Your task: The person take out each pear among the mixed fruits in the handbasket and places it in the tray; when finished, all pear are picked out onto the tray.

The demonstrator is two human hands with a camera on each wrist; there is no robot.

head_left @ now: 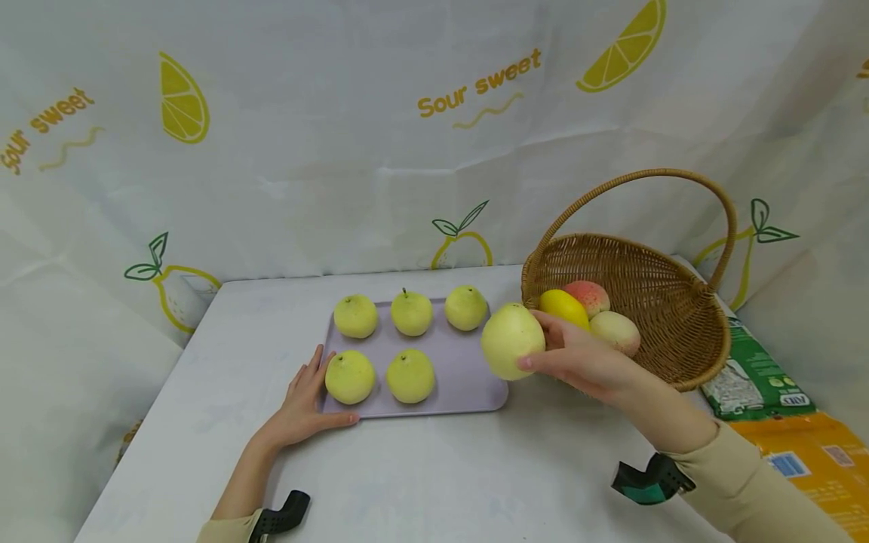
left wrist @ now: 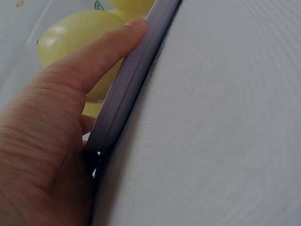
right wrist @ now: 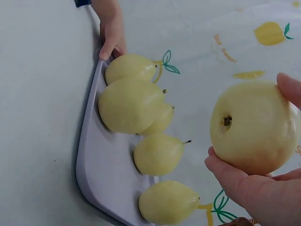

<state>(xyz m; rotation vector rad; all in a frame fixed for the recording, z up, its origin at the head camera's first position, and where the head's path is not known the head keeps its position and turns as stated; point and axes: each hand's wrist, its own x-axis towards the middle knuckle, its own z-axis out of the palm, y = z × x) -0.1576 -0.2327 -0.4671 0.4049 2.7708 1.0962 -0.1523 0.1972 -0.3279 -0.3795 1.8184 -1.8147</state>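
Observation:
A pale purple tray (head_left: 468, 385) lies on the table, bearing several yellow-green pears: three in the back row, two in front. My left hand (head_left: 302, 403) holds the tray's front left corner, its thumb along the front rim and its fingers at the left side, beside a front pear (head_left: 350, 376). In the left wrist view the thumb (left wrist: 101, 54) lies against the rim. Above the tray's right end, my right hand (head_left: 587, 358) grips another pear (head_left: 512, 342) between thumb and fingers. The right wrist view shows this pear (right wrist: 254, 127) off the tray, its stem end visible.
Behind the right hand stands a wicker basket (head_left: 668, 324) with a tall handle, holding a yellow fruit (head_left: 565, 308), a reddish peach (head_left: 589, 296) and a paler peach (head_left: 616, 332). Green (head_left: 756, 377) and orange packages (head_left: 815, 460) lie at right. A printed cloth (head_left: 305, 188) hangs behind.

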